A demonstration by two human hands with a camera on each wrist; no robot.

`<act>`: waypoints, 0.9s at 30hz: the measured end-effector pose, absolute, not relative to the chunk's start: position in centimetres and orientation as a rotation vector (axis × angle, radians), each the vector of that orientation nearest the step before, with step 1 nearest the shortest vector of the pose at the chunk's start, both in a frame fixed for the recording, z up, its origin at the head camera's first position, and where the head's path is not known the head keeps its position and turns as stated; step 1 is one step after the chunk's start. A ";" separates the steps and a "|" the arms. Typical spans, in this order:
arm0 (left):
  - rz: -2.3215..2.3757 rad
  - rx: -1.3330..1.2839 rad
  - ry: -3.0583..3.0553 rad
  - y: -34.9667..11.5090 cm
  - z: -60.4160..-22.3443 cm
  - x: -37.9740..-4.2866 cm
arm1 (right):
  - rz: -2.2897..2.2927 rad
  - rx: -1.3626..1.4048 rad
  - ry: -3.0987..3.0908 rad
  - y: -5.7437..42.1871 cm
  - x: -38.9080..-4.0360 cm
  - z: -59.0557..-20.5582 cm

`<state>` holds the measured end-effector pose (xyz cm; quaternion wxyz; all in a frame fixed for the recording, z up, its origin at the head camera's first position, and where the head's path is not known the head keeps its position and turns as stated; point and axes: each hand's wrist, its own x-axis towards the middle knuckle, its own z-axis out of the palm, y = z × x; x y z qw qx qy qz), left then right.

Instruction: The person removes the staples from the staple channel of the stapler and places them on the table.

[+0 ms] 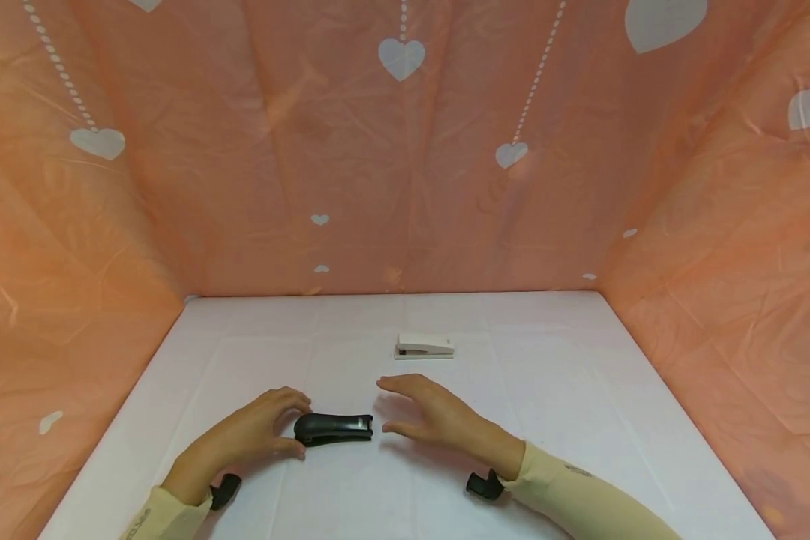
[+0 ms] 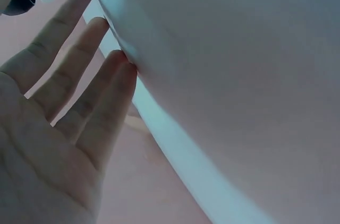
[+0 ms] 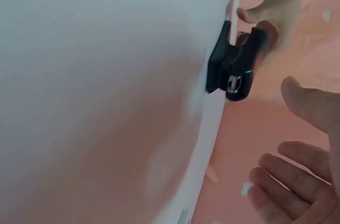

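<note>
A black stapler [image 1: 334,428] lies on the white tabletop, its narrow end toward the right hand. My left hand [image 1: 256,427] is at the stapler's rounded left end, thumb and fingers parted on either side; whether it touches cannot be told. In the left wrist view the left hand's fingers [image 2: 79,70] are extended and spread. My right hand [image 1: 439,411] hovers just right of the stapler, thumb and fingers apart, holding nothing. The right wrist view shows the black stapler [image 3: 234,67] end-on, apart from the right hand [image 3: 303,165].
A white stapler [image 1: 424,346] lies farther back, beyond the right hand. The white table [image 1: 547,360] is enclosed by orange cloth walls [image 1: 405,187] with white hearts at the back and both sides. A black strap or device [image 1: 484,486] sits at the right wrist, another [image 1: 226,491] at the left.
</note>
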<state>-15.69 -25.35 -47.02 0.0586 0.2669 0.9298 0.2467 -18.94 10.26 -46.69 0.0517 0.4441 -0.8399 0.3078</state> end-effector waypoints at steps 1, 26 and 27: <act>0.739 0.810 2.824 -25.3 -47.1 -15.7 | 0.956 1.353 -2.558 10.0 -19.0 -46.6; 0.570 0.757 2.898 -24.5 -47.1 -16.0 | 1.012 1.573 -2.652 2.7 -19.2 -46.3; 0.565 0.753 2.901 -24.5 -47.1 -16.1 | 0.999 1.576 -2.652 2.4 -19.3 -46.3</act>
